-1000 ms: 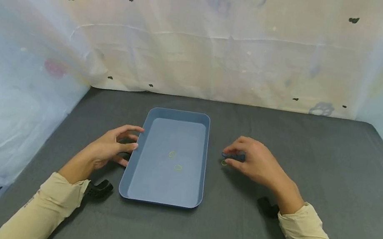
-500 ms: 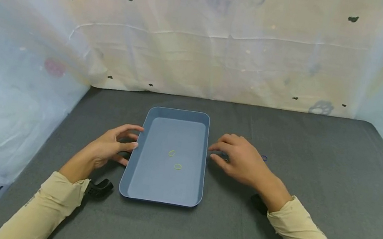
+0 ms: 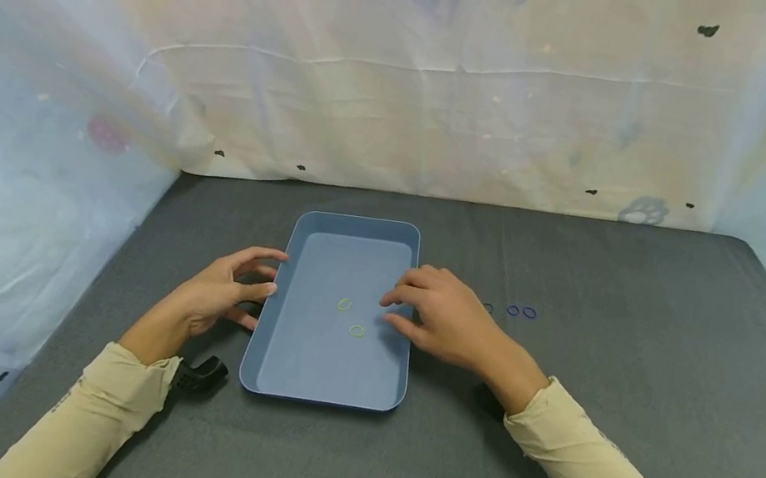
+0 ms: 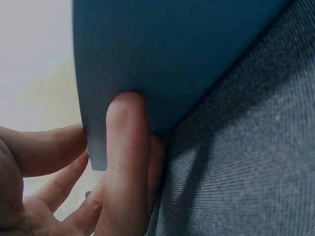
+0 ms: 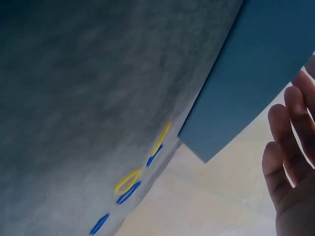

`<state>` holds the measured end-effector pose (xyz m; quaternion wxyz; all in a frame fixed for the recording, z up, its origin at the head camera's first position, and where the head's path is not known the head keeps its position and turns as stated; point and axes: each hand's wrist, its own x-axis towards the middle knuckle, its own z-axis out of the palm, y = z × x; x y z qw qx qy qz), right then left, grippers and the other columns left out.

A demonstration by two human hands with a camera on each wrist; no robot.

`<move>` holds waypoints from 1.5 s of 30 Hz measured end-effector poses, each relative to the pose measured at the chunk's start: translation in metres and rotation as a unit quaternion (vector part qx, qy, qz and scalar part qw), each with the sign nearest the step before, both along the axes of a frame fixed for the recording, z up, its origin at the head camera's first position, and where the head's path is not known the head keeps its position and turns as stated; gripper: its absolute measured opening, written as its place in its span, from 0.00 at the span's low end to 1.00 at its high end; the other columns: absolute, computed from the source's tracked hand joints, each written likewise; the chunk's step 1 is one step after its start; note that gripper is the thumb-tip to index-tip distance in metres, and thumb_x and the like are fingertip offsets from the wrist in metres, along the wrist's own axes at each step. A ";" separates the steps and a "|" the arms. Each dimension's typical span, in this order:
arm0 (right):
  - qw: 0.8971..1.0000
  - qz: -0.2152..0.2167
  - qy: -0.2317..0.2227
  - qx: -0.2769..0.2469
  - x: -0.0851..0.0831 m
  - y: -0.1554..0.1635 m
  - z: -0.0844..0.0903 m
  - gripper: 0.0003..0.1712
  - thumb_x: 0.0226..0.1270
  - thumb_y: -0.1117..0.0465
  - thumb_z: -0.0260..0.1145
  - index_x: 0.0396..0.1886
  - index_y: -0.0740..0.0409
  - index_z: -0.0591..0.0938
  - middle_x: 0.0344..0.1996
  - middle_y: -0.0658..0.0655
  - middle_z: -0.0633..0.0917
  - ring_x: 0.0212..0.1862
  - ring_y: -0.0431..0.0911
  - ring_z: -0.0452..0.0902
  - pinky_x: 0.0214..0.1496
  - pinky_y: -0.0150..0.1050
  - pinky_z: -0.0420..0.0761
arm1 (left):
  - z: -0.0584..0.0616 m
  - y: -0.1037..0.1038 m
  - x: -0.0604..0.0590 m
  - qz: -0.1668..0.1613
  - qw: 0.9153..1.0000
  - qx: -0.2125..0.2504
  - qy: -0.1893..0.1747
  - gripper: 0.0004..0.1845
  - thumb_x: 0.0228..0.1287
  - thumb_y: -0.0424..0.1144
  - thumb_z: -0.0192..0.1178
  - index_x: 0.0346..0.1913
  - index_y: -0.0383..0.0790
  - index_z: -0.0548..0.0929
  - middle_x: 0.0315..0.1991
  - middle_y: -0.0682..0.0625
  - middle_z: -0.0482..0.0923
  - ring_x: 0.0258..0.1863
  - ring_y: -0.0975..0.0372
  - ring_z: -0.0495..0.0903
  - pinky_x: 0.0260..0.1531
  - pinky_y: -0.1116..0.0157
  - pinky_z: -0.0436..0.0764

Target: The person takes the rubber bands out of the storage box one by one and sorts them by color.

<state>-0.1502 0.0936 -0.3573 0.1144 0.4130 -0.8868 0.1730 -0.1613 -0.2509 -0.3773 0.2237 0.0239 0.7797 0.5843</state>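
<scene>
A blue-grey rectangular tray (image 3: 300, 373) lies on the table with two thin yellow rubber bands, one (image 3: 345, 304) behind the other (image 3: 356, 331). My left hand (image 3: 214, 295) touches the tray's left side; in the left wrist view a finger (image 4: 127, 132) lies straight against the outer wall. Over the tray's right rim hovers my right hand (image 3: 449, 318), thumb and fingers apart, nothing visible between them. In the right wrist view, a yellow rubber band (image 5: 128, 182) and another yellow one (image 5: 161, 137) lie on the table beside three blue rubber bands (image 5: 129, 192); my right hand hides the yellow ones in the head view.
Dark grey cloth (image 3: 596, 376) covers the table. A pale patterned curtain (image 3: 405, 107) hangs behind it and at both sides. Black wrist mounts, one (image 3: 200, 375) at the left cuff, sit under the sleeves.
My right hand has moved left from the rubber bands on the table to above the tray's right edge, uncovering blue bands. Its fingers have spread slightly. The left hand stays put.
</scene>
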 end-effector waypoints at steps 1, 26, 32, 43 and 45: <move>1.000 0.003 -0.001 0.002 0.000 -0.002 0.000 0.09 0.64 0.54 0.72 0.42 0.47 0.90 0.40 0.47 0.84 0.43 0.43 0.77 0.49 0.41 0.78 | 0.000 0.000 0.000 0.000 1.000 0.000 0.000 0.30 0.74 0.35 0.56 0.75 0.46 0.62 0.70 0.35 0.59 0.59 0.42 0.72 0.36 0.51 0.88; 0.994 0.031 -0.072 0.076 -0.009 -0.034 -0.006 0.07 0.61 0.52 0.75 0.37 0.46 0.90 0.35 0.45 0.84 0.42 0.42 0.78 0.48 0.40 0.80 | 0.000 0.002 0.000 0.003 1.000 -0.004 -0.005 0.30 0.74 0.36 0.57 0.75 0.47 0.62 0.71 0.35 0.59 0.55 0.45 0.75 0.37 0.50 0.88; 0.992 0.022 -0.090 0.088 -0.010 -0.040 -0.006 0.08 0.62 0.51 0.74 0.39 0.45 0.90 0.37 0.45 0.85 0.43 0.42 0.78 0.49 0.39 0.80 | 0.000 0.000 -0.001 0.002 1.000 -0.003 -0.004 0.30 0.74 0.36 0.57 0.75 0.48 0.62 0.71 0.35 0.58 0.58 0.43 0.74 0.37 0.51 0.88; 0.989 0.001 -0.111 0.095 -0.010 -0.043 -0.007 0.07 0.61 0.50 0.74 0.37 0.44 0.90 0.35 0.44 0.84 0.41 0.39 0.78 0.48 0.38 0.79 | 0.001 0.000 0.000 -0.001 1.000 -0.005 -0.002 0.31 0.74 0.37 0.57 0.76 0.47 0.61 0.73 0.35 0.55 0.62 0.40 0.70 0.37 0.51 0.88; 0.989 -0.001 -0.110 0.096 -0.010 -0.042 -0.008 0.06 0.61 0.50 0.75 0.36 0.44 0.90 0.35 0.43 0.84 0.40 0.39 0.78 0.48 0.38 0.79 | 0.001 0.001 0.000 -0.001 1.000 -0.006 -0.003 0.31 0.74 0.37 0.57 0.76 0.47 0.61 0.73 0.35 0.56 0.61 0.40 0.70 0.37 0.51 0.88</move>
